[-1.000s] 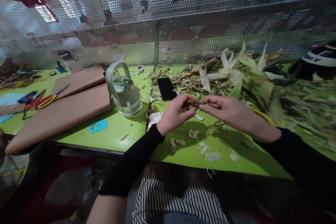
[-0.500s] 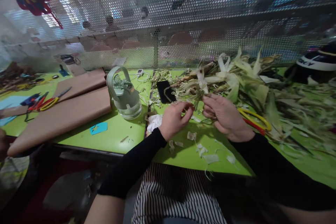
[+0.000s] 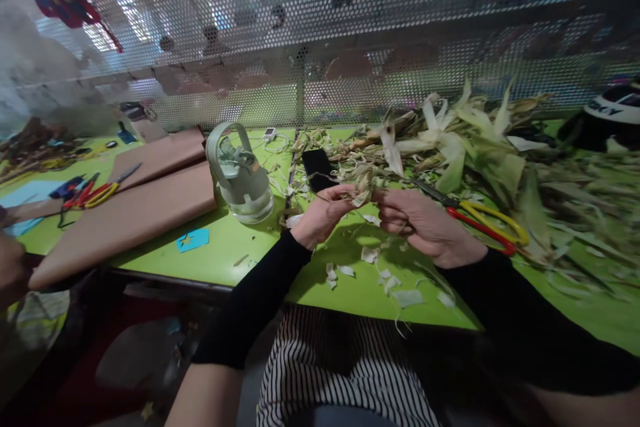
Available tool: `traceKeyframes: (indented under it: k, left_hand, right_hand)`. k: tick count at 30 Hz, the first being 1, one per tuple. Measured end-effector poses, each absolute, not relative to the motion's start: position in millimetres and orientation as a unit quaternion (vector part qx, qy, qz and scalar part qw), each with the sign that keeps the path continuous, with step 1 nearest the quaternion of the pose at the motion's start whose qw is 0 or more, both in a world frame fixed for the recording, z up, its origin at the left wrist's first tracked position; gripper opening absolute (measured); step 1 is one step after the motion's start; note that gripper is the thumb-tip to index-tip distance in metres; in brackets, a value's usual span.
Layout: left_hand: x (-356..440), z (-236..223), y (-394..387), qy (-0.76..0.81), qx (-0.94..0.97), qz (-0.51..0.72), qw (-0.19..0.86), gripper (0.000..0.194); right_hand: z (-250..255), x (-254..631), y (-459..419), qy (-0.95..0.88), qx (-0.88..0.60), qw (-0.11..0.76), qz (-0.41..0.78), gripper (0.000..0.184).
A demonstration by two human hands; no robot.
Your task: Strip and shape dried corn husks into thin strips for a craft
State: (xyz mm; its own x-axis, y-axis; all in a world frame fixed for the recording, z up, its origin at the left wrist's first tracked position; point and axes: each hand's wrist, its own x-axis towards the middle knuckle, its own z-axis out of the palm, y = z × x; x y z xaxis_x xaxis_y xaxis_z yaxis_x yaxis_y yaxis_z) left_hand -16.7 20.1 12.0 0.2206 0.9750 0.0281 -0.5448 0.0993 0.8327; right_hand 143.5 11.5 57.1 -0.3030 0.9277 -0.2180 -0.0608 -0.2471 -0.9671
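My left hand [image 3: 324, 215] is closed in a pinch on a small bundle of dried corn husk [image 3: 363, 188], held just above the green table. From the other side my right hand [image 3: 425, 221] grips the same bundle, its fingers curled round the lower end. The exact shape of the bundle is partly covered by my fingers. Red-and-yellow scissors [image 3: 487, 220] lie to the right, by my right wrist. A large heap of corn husks [image 3: 465, 140] spreads behind and beside my right hand. Beyond my left hand lies a black phone [image 3: 319, 170].
A pale green water bottle [image 3: 243, 180] stands left of my hands. Brown paper [image 3: 135, 210] lies farther left, with another pair of scissors and pliers on it. A blue tag [image 3: 193, 240] is near the front edge. At far left a person's hand [image 3: 13, 270] shows.
My left hand has moved in against the husk bundle and now pinches it; the bundle sits lower, between both hands. The view has shifted slightly, showing more of the scissors on the right.
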Motion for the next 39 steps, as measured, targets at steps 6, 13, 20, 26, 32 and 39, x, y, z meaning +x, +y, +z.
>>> traceKeyframes:
  k: [6,13,20,26,32,39]
  left_hand:
    - [-13.1,11.7,20.2,0.291,0.329,0.536,0.721,0.023]
    - [-12.7,14.6,16.4,0.282,0.331,0.533,0.726,0.027]
    - [-8.4,15.9,17.3,0.287,0.353,0.551,0.700,0.037]
    - [-7.4,18.4,16.6,0.270,0.265,0.572,0.728,0.032]
    - [-7.8,16.8,17.6,0.297,0.254,0.574,0.720,0.027]
    - [-8.2,12.6,16.1,0.279,0.296,0.577,0.709,0.023]
  right_hand:
    - [60.3,148.1,9.3,-0.504,-0.440,0.360,0.650,0.045]
    - [61.5,148.3,7.3,-0.512,-0.433,0.361,0.648,0.039]
    - [51.9,143.8,2.6,-0.530,-0.444,0.380,0.615,0.039]
    - [43.9,142.5,-1.5,-0.526,-0.457,0.397,0.598,0.039]
    - [43.4,151.7,-4.7,-0.630,-0.494,0.377,0.465,0.040]
    - [36.2,152.5,-8.8,-0.785,-0.459,0.414,0.048,0.030]
